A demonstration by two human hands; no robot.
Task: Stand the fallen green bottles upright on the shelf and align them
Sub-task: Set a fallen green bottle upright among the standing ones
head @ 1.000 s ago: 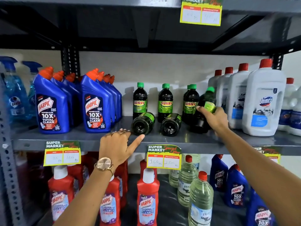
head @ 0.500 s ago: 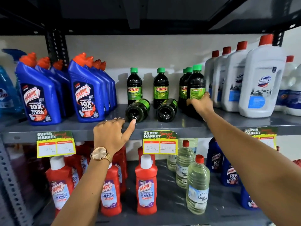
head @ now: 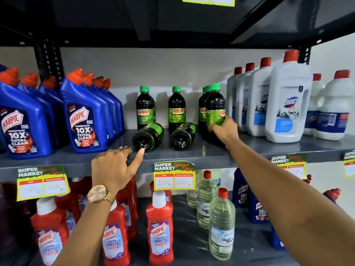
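Note:
Two dark green-labelled bottles lie on their sides on the grey shelf [head: 211, 154], bases toward me: the left fallen bottle [head: 148, 136] and the right fallen bottle [head: 183, 135]. Behind each stands an upright bottle, one [head: 145, 106] on the left and one [head: 176, 107] on the right. My right hand [head: 223, 129] grips an upright green-capped bottle [head: 215, 104] at its lower label, in front of others in that row. My left hand [head: 115, 167] rests at the shelf's front edge, thumb tip touching the left fallen bottle's base.
Blue Harpic bottles [head: 82, 116] crowd the shelf's left, white Domex bottles [head: 288, 104] its right. Price tags [head: 173, 175] hang from the shelf edge. Below stand red Harpic bottles [head: 160, 227] and clear bottles [head: 221, 225]. A dark shelf sits overhead.
The bottle in my right hand went from tilted to upright in the right-hand row. My left hand moved forward until its thumb reached the left fallen bottle's base.

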